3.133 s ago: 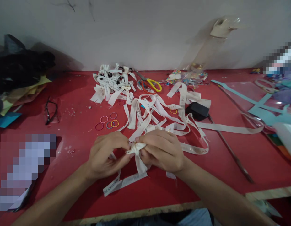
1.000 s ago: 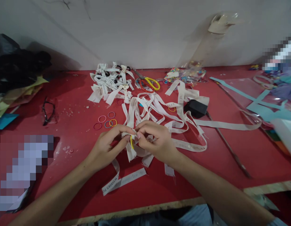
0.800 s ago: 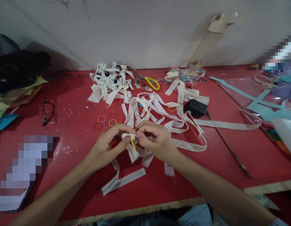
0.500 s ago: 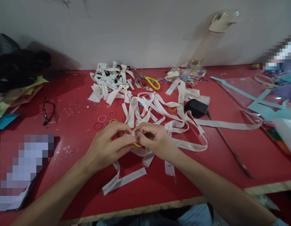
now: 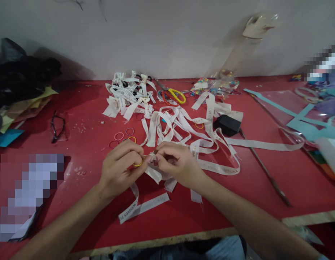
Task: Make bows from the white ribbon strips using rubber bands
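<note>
My left hand (image 5: 122, 162) pinches a gathered piece of white ribbon (image 5: 154, 174) between thumb and fingertip. A yellow elastic band (image 5: 137, 165) shows at its fingers, partly hidden by them. My right hand (image 5: 179, 162) closes its thumb and fingers on the same ribbon from the other side, and the tips of both hands nearly meet. Just beyond lies a loose tangle of printed white ribbon (image 5: 153, 126). A cut strip of ribbon (image 5: 145, 208) with lettering rests nearer me. Several coloured elastic bands (image 5: 119, 136) lie beyond my left hand.
At the back are a heap of white ribbon bows (image 5: 124, 94), scissors (image 5: 174, 95) with red and yellow handles, and plastic packets (image 5: 218, 86). Right of the tangle lies a black block (image 5: 227, 124) by a thin rod (image 5: 265, 168). Glasses (image 5: 57, 126) lie at left on the red table (image 5: 88, 202).
My left fingers have drawn slightly left and down, and the yellow band has moved left with them. The gathered ribbon between my fingertips now shows more, its tail hanging toward me.
</note>
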Demonstrator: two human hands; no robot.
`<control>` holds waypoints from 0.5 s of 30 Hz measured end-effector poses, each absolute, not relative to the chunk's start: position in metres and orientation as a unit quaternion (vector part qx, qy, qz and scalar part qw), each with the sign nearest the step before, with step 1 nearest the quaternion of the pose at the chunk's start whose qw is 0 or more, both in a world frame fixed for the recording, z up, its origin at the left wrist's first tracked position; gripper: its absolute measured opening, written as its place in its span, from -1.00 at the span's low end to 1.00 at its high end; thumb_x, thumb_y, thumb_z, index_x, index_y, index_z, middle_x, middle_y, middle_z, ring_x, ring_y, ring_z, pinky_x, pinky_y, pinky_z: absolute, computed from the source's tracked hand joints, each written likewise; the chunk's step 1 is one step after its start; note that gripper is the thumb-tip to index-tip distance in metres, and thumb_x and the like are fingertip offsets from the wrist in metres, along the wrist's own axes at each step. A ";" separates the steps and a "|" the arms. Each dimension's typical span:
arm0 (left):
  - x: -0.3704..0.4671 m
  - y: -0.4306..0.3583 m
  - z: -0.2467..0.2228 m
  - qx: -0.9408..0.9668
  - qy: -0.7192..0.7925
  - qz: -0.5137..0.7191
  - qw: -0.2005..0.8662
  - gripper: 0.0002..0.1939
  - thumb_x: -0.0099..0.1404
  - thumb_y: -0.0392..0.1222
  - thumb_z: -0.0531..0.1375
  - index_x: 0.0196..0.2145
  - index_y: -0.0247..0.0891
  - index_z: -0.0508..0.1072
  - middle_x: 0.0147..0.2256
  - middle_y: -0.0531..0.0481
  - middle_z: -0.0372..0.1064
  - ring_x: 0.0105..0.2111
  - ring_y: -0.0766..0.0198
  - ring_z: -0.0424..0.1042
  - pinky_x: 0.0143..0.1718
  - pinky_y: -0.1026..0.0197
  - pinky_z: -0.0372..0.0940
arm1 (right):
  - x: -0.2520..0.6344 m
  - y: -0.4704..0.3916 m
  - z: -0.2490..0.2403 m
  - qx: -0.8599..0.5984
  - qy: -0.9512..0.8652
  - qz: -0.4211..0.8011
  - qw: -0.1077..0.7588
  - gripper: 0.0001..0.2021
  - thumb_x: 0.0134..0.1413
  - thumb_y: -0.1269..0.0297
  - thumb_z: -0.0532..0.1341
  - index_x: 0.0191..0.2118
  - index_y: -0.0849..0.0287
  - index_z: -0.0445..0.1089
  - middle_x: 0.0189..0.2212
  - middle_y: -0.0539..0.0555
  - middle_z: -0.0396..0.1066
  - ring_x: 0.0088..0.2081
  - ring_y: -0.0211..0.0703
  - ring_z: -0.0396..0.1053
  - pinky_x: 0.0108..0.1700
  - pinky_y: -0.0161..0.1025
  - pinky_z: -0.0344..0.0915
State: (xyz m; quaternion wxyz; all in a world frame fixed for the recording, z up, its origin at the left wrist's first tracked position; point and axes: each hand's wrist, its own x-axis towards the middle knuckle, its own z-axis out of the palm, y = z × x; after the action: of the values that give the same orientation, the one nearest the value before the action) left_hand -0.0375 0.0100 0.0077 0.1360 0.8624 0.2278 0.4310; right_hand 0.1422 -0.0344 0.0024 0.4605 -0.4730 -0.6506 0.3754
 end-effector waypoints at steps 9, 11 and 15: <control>-0.038 0.012 0.004 0.862 0.217 0.379 0.257 -0.80 0.23 -0.44 0.23 -0.43 -0.25 0.29 -0.31 0.02 0.34 -0.30 0.36 0.41 -0.27 0.29 0.34 | 0.141 -0.033 -0.003 -0.467 -0.646 0.403 0.450 -0.75 0.12 0.43 0.13 -0.57 0.17 0.21 -0.53 -0.06 0.25 -0.46 -0.34 0.19 -0.41 -0.35 0.12; -0.039 0.013 0.004 0.862 0.213 0.375 0.266 -0.83 0.23 -0.43 0.24 -0.37 -0.24 0.31 -0.31 0.01 0.35 -0.29 0.35 0.41 -0.26 0.28 0.35 | 0.141 -0.033 -0.003 -0.465 -0.644 0.406 0.452 -0.75 0.12 0.43 0.13 -0.57 0.17 0.21 -0.54 -0.06 0.23 -0.46 -0.34 0.19 -0.40 -0.34 0.12; -0.040 0.014 0.006 0.877 0.192 0.369 0.241 -0.79 0.21 -0.38 0.28 -0.21 -0.24 0.38 -0.26 -0.03 0.39 -0.24 0.32 0.43 -0.22 0.29 0.37 | 0.143 -0.032 -0.003 -0.457 -0.638 0.425 0.450 -0.76 0.14 0.41 0.11 -0.55 0.18 0.26 -0.51 -0.03 0.31 -0.43 -0.32 0.26 -0.36 -0.33 0.18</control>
State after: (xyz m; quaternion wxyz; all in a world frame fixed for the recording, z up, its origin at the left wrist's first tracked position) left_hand -0.0402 0.0138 0.0060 0.2408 0.8771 0.1916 0.3688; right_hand 0.1430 -0.0318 -0.0026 0.4504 -0.4571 -0.6383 0.4251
